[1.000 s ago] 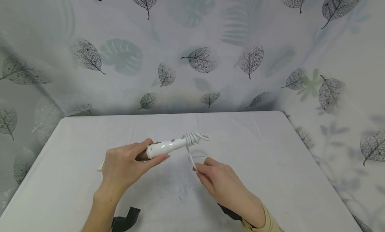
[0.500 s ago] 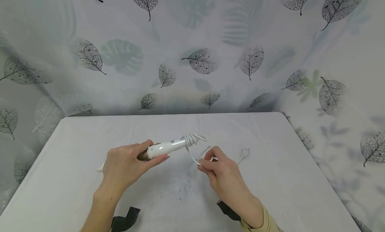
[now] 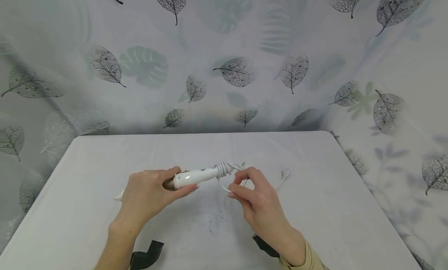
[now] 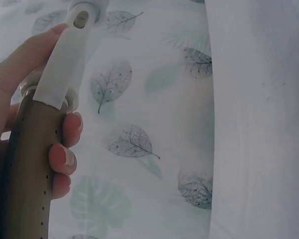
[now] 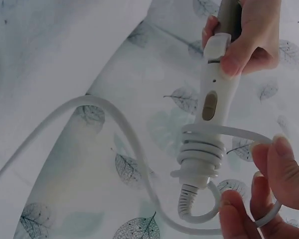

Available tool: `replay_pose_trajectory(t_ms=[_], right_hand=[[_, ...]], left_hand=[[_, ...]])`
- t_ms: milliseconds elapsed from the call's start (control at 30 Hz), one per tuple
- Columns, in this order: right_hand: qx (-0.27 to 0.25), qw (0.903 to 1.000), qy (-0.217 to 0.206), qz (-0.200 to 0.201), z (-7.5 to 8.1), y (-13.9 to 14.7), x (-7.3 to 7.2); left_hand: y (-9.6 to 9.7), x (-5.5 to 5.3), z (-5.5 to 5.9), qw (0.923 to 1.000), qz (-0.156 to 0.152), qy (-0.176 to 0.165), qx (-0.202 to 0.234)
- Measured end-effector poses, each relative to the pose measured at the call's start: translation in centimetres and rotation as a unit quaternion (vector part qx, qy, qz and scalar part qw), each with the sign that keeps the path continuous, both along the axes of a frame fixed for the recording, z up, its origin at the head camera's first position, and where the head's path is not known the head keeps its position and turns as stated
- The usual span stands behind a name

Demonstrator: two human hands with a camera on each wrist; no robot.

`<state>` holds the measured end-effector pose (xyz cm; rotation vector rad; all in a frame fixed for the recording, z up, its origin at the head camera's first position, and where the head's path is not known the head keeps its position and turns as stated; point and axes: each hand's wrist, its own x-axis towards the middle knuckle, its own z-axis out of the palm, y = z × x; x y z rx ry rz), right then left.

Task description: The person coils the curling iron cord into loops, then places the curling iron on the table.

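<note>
My left hand (image 3: 148, 190) grips a curling iron (image 3: 196, 177) with a white handle and a brown barrel (image 4: 30, 164), holding it above the table. In the left wrist view, its fingers curl round the barrel and the thumb lies along the white clamp lever. Several turns of white power cord (image 5: 202, 152) are wound round the handle's end, as the right wrist view shows. My right hand (image 3: 260, 202), just right of the handle, pinches the cord between thumb and fingers. From there a loose length (image 5: 117, 119) arcs away. The barrel's tip is mostly hidden behind my left hand.
A white table (image 3: 315, 176) lies beneath both hands, with small dark specks on it near the middle. Behind it hangs a leaf-patterned curtain (image 3: 206, 37), which also covers the sides. A black strap (image 3: 148, 256) shows near my left wrist.
My right hand has shifted slightly up and right with the cord, and a loose stretch of cord now shows to its right. The handle's cord end has dipped a little.
</note>
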<state>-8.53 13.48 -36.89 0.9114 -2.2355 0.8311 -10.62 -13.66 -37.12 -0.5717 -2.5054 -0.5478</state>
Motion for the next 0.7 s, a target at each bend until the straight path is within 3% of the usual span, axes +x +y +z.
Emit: replay_pose_trajectory(t_ms=[167,433,567,700], right_hand=[[-0.013,0.999,0.041,0.014,0.3,0.4,-0.3],[-0.029,0.9976,0.032,0.055,0.2,0.9,-0.9],[-0.054,0.9967,0.003,0.061,0.2,1.5,-1.4],[-0.073,0.9912,-0.069,0.086,0.2,2.5,-2.0]], left_hand=[[0.1,0.1,-0.1,0.9988,-0.036,-0.028,-0.015],[0.6,0.3,-0.4,0.9927,-0.106,-0.034,-0.045],[0.8,0.4,-0.4,0.9896,-0.13,-0.041,-0.046],[0.9,0.4,-0.4,0.9871,-0.151,-0.042,-0.031]])
